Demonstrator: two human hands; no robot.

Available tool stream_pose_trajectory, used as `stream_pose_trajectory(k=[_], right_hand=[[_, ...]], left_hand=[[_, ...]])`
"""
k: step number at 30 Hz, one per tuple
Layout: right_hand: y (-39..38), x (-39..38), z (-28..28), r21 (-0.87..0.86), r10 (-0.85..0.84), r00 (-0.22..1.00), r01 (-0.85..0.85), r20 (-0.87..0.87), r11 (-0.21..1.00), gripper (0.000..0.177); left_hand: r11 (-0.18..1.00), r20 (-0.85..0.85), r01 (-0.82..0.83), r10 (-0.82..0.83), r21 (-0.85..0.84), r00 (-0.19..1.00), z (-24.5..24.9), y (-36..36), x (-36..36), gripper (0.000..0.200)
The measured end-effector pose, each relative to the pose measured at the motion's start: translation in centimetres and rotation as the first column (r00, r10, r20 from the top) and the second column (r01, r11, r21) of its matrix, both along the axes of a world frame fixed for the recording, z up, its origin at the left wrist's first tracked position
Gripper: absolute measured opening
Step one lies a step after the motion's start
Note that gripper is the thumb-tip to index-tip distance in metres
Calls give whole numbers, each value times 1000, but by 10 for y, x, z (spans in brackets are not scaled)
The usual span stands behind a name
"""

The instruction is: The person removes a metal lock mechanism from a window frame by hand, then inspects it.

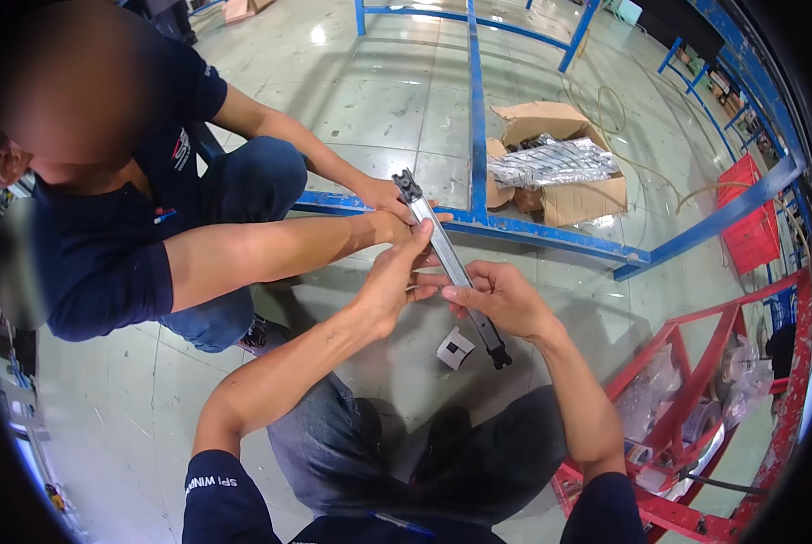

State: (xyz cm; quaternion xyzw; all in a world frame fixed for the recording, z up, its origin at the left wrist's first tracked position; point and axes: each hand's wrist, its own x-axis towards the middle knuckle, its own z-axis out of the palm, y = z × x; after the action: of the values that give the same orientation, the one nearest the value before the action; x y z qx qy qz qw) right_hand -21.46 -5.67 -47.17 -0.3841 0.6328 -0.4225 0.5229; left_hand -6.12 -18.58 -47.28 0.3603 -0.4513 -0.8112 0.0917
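A silver metal bar (pixel 442 245) with black end pieces is held at a slant in front of me. My left hand (pixel 392 279) grips its middle, with the thumb along the near side and the fingers partly hidden behind it. Lower down, my right hand (pixel 507 301) pinches the bar between thumb and fingers. Another person's hands (pixel 386 201) touch the bar near its upper end. Below the bar, a small white piece with a dark square (pixel 455 348) lies on the floor.
A blue metal frame (pixel 551 234) runs across behind the bar. Beyond it stands an open cardboard box (pixel 587 198) with silver-wrapped pieces. At right are a red metal rack (pixel 687 363) holding plastic bags and a red crate (pixel 747 214). A person (pixel 116 218) crouches at left.
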Motion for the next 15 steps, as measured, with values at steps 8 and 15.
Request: stream_pose_trajectory(k=[8,15], right_hand=[[5,6,7,-83,-56,998,55,-7,995,40],[3,7,5,-81,-23,995,14,-102,997,36]], left_hand=[[974,-128,-173,155,-145,980,18,-22,2,69],[936,-214,-335,307,-107,927,2,-38,4,34]])
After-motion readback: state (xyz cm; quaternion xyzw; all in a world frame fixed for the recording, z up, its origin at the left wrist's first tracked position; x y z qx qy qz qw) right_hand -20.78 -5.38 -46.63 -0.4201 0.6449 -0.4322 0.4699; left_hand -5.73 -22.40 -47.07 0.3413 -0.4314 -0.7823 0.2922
